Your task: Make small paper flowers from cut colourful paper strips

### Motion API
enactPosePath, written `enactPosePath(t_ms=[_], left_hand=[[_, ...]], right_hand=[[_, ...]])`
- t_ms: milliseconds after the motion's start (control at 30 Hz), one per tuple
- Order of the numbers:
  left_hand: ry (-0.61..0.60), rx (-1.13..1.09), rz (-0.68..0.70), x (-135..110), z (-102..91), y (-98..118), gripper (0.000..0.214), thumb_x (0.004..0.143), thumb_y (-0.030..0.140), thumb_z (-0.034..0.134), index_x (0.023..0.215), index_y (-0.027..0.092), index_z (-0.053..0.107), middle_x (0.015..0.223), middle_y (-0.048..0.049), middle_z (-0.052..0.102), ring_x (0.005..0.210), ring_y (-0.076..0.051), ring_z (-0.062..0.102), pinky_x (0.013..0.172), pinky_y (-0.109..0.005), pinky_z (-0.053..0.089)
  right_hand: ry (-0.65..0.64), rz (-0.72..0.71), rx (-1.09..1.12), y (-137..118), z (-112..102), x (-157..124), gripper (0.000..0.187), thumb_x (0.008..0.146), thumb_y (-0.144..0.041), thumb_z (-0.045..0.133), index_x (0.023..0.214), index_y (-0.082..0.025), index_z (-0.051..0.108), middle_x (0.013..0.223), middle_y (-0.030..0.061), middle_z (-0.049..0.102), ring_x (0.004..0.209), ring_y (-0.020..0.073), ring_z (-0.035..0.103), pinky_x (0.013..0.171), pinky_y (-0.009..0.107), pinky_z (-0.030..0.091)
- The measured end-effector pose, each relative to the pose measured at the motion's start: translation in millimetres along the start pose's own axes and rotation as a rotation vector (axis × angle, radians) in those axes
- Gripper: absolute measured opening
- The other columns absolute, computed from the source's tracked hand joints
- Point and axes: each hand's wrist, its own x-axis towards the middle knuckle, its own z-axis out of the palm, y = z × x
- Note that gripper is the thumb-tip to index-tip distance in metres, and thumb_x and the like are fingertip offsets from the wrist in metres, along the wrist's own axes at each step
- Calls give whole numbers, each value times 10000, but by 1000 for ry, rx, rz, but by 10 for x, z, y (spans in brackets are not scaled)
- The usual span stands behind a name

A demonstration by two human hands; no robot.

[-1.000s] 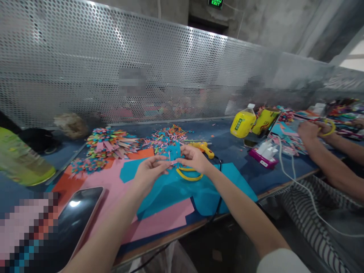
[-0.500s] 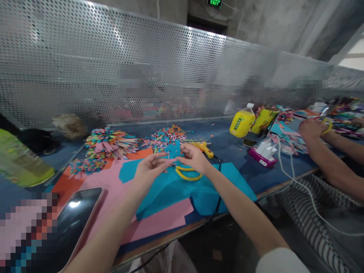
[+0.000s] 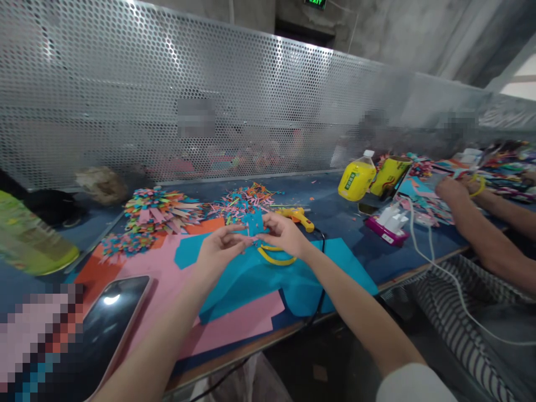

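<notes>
A small blue piece of fringed paper (image 3: 255,221) is held up between my two hands over the table. My left hand (image 3: 221,245) pinches its lower left side, fingertips close together. My right hand (image 3: 285,233) grips its right side between thumb and fingers. Under my hands lie large blue sheets (image 3: 247,285), with yellow scissor handles (image 3: 277,257) on top, partly covered by my right hand. Just behind that hand is a yellow glue gun (image 3: 296,216). Cut paper strips (image 3: 247,198) are heaped beyond my fingertips.
Pink sheets (image 3: 146,265), a phone (image 3: 111,329) and bundled paper fringes (image 3: 159,212) lie to the left, near a yellow-green bottle (image 3: 33,240). Rightward stand a yellow bottle (image 3: 355,178) and a purple power strip (image 3: 387,230) with a white cable. A co-worker's hands (image 3: 454,192) work farther right.
The blue fringed paper has turned slightly between my fingers and shows a broader face. My hands stay in nearly the same place. The co-worker's near hand has shifted a little left.
</notes>
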Motion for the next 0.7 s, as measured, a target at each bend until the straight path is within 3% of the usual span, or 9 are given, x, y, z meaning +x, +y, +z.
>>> enactPosePath(t_ms=[200,400,533,700], left_hand=[[21,-10,-5,-15,32,32,466,500,308,769,902,136,608,672,-43,681,536,-113,567,546,-224,439],[77,-55,-26,23,-5,-26,430,584,360,711,934,131,609,741,-59,678,727,-176,630,558,-232,476],[107,-120,-79,50,-48,-68,407,584,332,716,917,123,609,709,-54,674,715,-167,635,556,-221,479],[87,-197,-118,42,-33,-63,375,606,322,704,910,127,603,779,-75,682,749,-184,644,558,-228,485]], right_hand=[[-8,1,-14,0,3,1,324,674,-367,658,869,-193,467,787,4,511,771,139,516,711,278,449],[84,-97,-107,22,-13,5,184,759,-298,570,860,-198,454,822,13,507,795,135,524,717,274,453],[91,-257,-359,-54,-49,-17,96,786,-183,499,880,-198,490,937,48,523,889,157,515,767,301,453],[55,-493,-735,-112,-81,-51,173,801,-118,420,911,-196,528,1026,67,531,1015,174,465,910,363,389]])
